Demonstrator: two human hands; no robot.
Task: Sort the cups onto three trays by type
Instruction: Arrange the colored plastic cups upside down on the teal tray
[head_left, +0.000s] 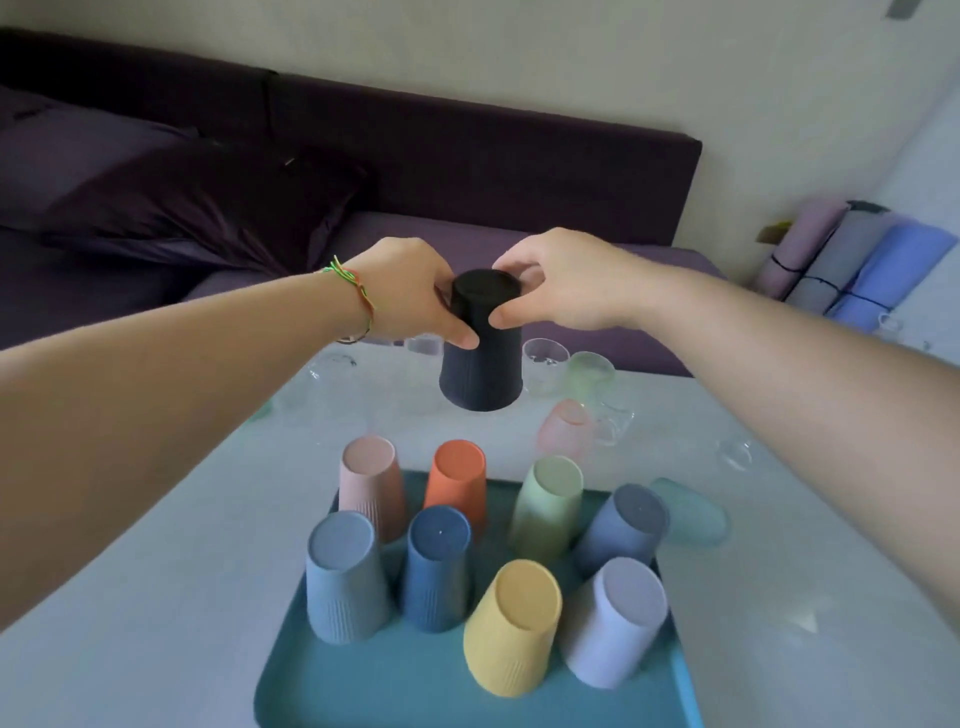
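The near edge of the teal tray (363, 686) runs off the bottom of the frame, so its full outline cannot be seen. On it stand eight ribbed cups, all upside down: pink (371, 488), orange (457, 483), pale green (548, 506), grey-blue (343, 577), dark blue (436, 566), slate (623, 525), yellow (514, 623) and lavender (615, 621).

Beyond the tray, on the white table (156, 623), the clear glasses (545, 364) are blurred and partly hidden behind the arms; how many there are is hard to tell. A frosted green glass (589, 371) and a frosted pink glass (566, 428) stand among them, and a frosted teal glass (691, 512) lies on its side just right of the tray.

The black cup (480, 358) is held upside down in the air over the table, above and beyond the tray. The left hand (410, 291) grips its left side, thumb on the near wall, the other fingers hidden behind it. The right hand (561, 283) pinches its upturned base, thumb in front, fingertips on the far edge.
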